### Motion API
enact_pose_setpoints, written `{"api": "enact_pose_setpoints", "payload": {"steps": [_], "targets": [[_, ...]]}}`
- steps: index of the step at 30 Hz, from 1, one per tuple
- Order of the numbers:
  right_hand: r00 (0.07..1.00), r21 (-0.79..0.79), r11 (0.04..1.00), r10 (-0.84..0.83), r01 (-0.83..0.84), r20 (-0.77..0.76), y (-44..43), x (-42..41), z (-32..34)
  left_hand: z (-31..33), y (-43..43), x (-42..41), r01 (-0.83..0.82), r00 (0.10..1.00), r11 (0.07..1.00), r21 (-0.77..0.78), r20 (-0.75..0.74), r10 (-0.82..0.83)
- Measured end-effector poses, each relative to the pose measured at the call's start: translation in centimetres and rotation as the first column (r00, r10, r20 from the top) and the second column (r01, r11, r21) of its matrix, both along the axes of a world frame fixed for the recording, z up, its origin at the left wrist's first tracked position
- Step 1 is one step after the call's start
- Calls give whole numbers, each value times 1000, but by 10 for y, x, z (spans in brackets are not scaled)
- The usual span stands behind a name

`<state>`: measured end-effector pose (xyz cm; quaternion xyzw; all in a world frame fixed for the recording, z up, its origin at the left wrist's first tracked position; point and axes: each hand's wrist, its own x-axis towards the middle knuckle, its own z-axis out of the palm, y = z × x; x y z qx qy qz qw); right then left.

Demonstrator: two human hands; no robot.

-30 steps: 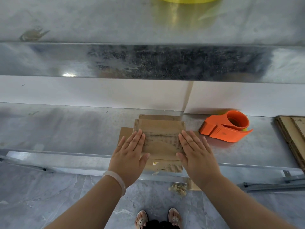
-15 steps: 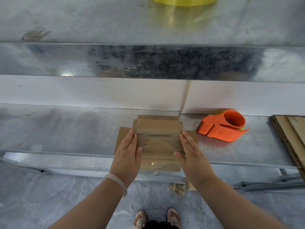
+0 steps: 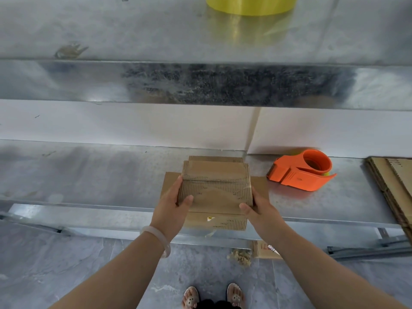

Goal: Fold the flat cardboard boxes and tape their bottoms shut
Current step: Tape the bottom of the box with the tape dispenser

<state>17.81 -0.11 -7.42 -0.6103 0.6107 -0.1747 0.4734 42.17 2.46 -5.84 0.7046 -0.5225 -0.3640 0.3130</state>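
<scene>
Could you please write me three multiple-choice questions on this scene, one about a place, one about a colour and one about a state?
1. Where does the dispenser lie relative to the box?
A. to its left
B. to its right
C. on top of it

2. What colour is the roll on the upper shelf?
A. blue
B. yellow
C. red

3. How is the box held?
A. by one hand alone
B. by neither hand
C. by the left hand and the right hand, one at each side

Answers:
1 B: the orange dispenser sits apart, right of the box.
2 B: its yellow rim shows at the top edge.
3 C: both hands grip opposite sides, thumbs on top.
</scene>
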Motion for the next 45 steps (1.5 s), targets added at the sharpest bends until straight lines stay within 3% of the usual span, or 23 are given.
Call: {"api": "enact_pose_setpoints", "payload": {"steps": [4, 7, 11, 13, 15, 18, 21, 24, 29, 35, 39, 43, 45], "targets": [[989, 14, 991, -135, 135, 57, 0, 5, 3, 1, 6, -1, -61, 998, 998, -22, -27, 60], [958, 9, 963, -269, 269, 102, -11, 4, 10, 12, 0, 10, -11, 1000, 1000, -26, -5, 11], [992, -39, 995, -92, 89, -89, -36, 4, 27, 19, -16, 25, 102, 992, 994, 36, 70, -104], [992, -24, 999, -26, 23, -121, -44, 5, 28, 17, -20, 25, 65, 994, 997, 29, 81, -68], [991, -33, 999, -30, 26, -130, -45, 6, 25, 13, -17, 23, -139, 990, 990, 6, 20, 139], [989, -75, 993, -98, 90, -110, -40, 9, 20, 12, 6, 13, -394, 906, 916, 76, -134, 401], [987, -97, 989, -126, 116, -103, -33, 10, 15, 10, 32, -14, -306, 860, 938, 160, -375, 345], [986, -118, 980, -164, 161, -22, -31, 10, 17, 7, 42, -32, -242, 815, 962, 124, -512, 271], [990, -214, 970, -132, 119, -46, -18, 10, 26, 5, 45, -36, -103, 934, 994, 24, -342, 105], [987, -282, 946, -157, 159, 30, 3, 19, 27, 18, 15, -21, 44, 994, 998, -33, -94, -47], [999, -253, 967, -43, 37, -18, 9, 22, 21, 18, 5, -9, 116, 992, 993, 21, -56, -115], [957, -219, 948, 179, -229, -227, 4, 23, 19, 12, 0, -1, 187, 982, 979, 81, -7, -187], [947, -208, 948, 183, -241, -264, 0, 26, 20, 9, -5, 3, 206, 977, 974, 94, 30, -209]]}}
